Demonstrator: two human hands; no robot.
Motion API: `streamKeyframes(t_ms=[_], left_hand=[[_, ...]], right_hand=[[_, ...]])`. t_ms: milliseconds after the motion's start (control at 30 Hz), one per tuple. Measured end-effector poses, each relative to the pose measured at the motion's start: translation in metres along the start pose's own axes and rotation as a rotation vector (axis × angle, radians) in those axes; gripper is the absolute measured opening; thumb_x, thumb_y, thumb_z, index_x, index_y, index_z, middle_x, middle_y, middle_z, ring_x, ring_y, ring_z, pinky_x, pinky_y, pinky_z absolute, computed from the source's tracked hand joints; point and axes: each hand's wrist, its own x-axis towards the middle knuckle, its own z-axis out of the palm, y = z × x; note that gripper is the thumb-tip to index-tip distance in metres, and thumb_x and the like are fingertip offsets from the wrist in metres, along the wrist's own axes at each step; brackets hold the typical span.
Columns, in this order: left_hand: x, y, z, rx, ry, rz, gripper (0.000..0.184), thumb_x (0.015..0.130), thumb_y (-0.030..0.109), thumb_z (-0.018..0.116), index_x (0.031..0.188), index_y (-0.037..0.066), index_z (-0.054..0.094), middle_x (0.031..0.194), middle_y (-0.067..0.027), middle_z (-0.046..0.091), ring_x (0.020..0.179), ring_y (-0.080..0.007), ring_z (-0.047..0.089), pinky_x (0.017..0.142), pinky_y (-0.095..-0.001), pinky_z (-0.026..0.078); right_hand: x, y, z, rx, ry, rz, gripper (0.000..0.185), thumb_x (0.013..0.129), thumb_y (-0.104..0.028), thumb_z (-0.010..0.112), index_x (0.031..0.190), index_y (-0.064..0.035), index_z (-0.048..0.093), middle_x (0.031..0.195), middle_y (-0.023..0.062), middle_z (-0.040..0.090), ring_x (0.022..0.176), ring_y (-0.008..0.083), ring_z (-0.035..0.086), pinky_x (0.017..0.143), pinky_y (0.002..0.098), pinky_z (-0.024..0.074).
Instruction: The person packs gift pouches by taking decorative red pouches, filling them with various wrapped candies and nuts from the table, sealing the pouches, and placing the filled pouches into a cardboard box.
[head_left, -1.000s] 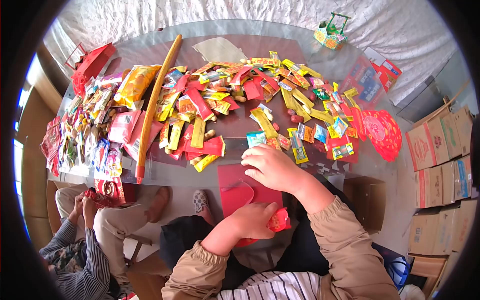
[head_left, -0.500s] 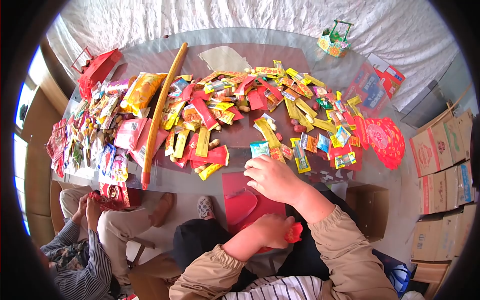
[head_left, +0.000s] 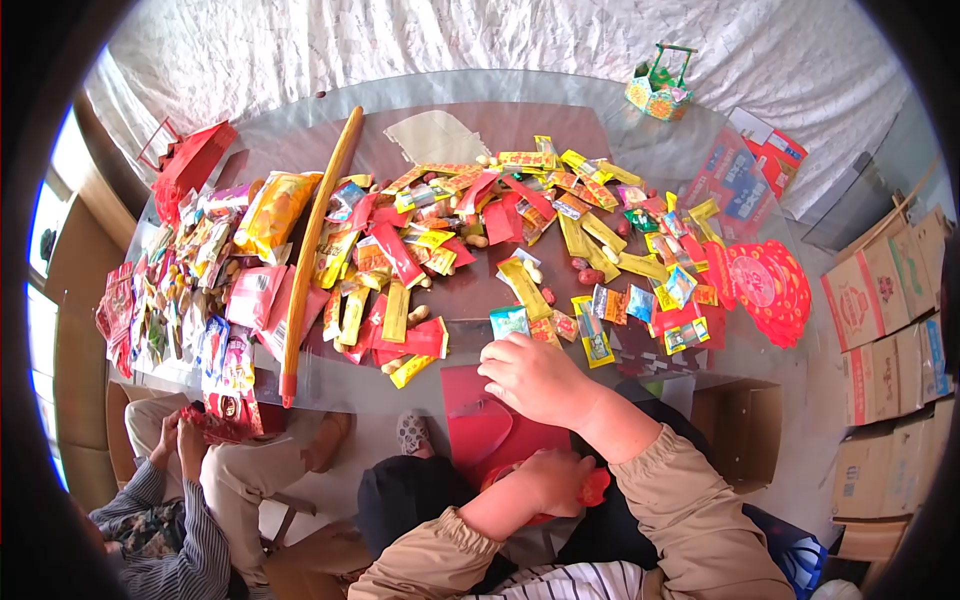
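Note:
My left hand is closed around a red pouch over my lap, its fingers partly hidden. Just beyond it my right hand rests by the near edge of the glass table, fingers curled, with a blue packet just past the fingertips. What the right fingers hold, if anything, is hidden. Yellow wrapped snacks, red packets and peanuts lie scattered over the table. A large red bag hangs below the edge, beside my left hand.
A wooden stick divides the pile from more sweets at left. Red pouches lie at right, a green basket at the back. Another person's hands hold something red at lower left. Cardboard boxes stand at right.
My left hand, with the red pouch, has moved right, closer to my right forearm. The right hand has stayed near the table edge. The camera view has shifted slightly.

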Motion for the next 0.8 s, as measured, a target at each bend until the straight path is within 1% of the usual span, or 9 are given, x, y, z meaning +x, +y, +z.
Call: streamKeyframes(t_ms=[100,200,300,400,500,567,667,767,800], left_hand=[[0.0,0.002,-0.005,0.007,-0.028,-0.017,0.074,0.08,0.041,0.072,0.141,0.008,0.047,0.125,-0.0241,0.063,0.115,-0.0417,0.063,0.098,-0.051,0.05],[-0.002,0.003,-0.008,0.014,0.004,-0.009,0.075,0.079,0.041,0.073,0.141,0.008,0.047,0.128,-0.0237,0.061,0.117,-0.0416,0.062,0.099,-0.0509,0.05],[-0.002,0.003,-0.004,0.018,0.048,-0.005,0.063,0.081,0.042,0.073,0.127,0.003,0.054,0.121,-0.023,0.063,0.115,-0.04,0.063,0.1,-0.0489,0.05],[0.0,0.001,0.0,0.046,0.041,0.005,0.068,0.081,0.049,0.073,0.129,0.004,0.053,0.124,-0.0234,0.061,0.118,-0.0401,0.061,0.101,-0.0502,0.048],[0.002,0.001,-0.002,0.039,-0.011,-0.025,0.077,0.075,0.034,0.072,0.142,0.007,0.045,0.131,-0.0246,0.06,0.12,-0.042,0.06,0.102,-0.0516,0.048],[0.0,0.004,-0.005,0.035,-0.016,-0.037,0.078,0.075,0.034,0.072,0.142,0.007,0.045,0.131,-0.0249,0.059,0.121,-0.0419,0.059,0.102,-0.0519,0.048],[0.0,0.003,-0.003,0.029,0.014,-0.027,0.078,0.074,0.034,0.073,0.142,0.007,0.045,0.132,-0.0253,0.059,0.122,-0.0419,0.059,0.103,-0.052,0.047],[0.001,0.002,0.001,0.019,0.05,-0.019,0.079,0.074,0.035,0.073,0.143,0.007,0.046,0.133,-0.0256,0.059,0.123,-0.042,0.058,0.104,-0.0517,0.047],[0.001,0.002,0.002,0.015,0.061,-0.018,0.08,0.073,0.035,0.073,0.143,0.007,0.046,0.133,-0.0256,0.059,0.124,-0.0421,0.058,0.104,-0.0516,0.047]], right_hand=[[0.0,0.002,0.001,-0.017,-0.001,-0.015,0.017,0.082,-0.014,0.074,0.096,-0.0083,0.067,0.103,0.0046,0.061,0.099,0.0242,0.059,0.088,0.0366,0.0511],[-0.001,0.004,0.004,-0.011,0.012,-0.018,0.015,0.082,-0.014,0.073,0.095,-0.0086,0.067,0.102,0.0046,0.06,0.098,0.0237,0.058,0.088,0.0364,0.0507],[-0.002,0.004,0.003,-0.003,0.022,-0.026,0.016,0.081,-0.013,0.073,0.095,-0.0076,0.067,0.101,0.0046,0.06,0.097,0.0234,0.058,0.088,0.0358,0.0503],[-0.003,0.006,0.004,-0.002,0.036,-0.041,0.018,0.08,-0.013,0.073,0.096,-0.0068,0.067,0.101,0.0045,0.06,0.097,0.0231,0.058,0.088,0.0355,0.0502],[-0.003,0.008,0.006,-0.002,0.051,-0.052,0.019,0.08,-0.014,0.073,0.096,-0.0064,0.068,0.101,0.0043,0.06,0.097,0.0228,0.058,0.088,0.0353,0.0502],[-0.003,0.009,0.006,-0.009,0.047,-0.054,0.019,0.079,-0.014,0.073,0.096,-0.0063,0.068,0.101,0.0042,0.06,0.097,0.0225,0.058,0.088,0.0351,0.0502],[-0.002,0.011,0.009,-0.003,0.14,-0.095,0.007,0.085,-0.014,0.066,0.085,-0.0069,0.067,0.092,0.0042,0.058,0.091,0.0223,0.057,0.08,0.0348,0.051],[-0.002,0.011,0.01,-0.002,0.137,-0.092,0.007,0.085,-0.014,0.066,0.085,-0.0069,0.068,0.091,0.004,0.058,0.091,0.0221,0.057,0.08,0.0346,0.0509],[-0.003,0.011,0.01,-0.007,0.113,-0.082,0.009,0.083,-0.014,0.068,0.088,-0.0067,0.068,0.094,0.0038,0.059,0.092,0.022,0.057,0.082,0.0342,0.0507]])
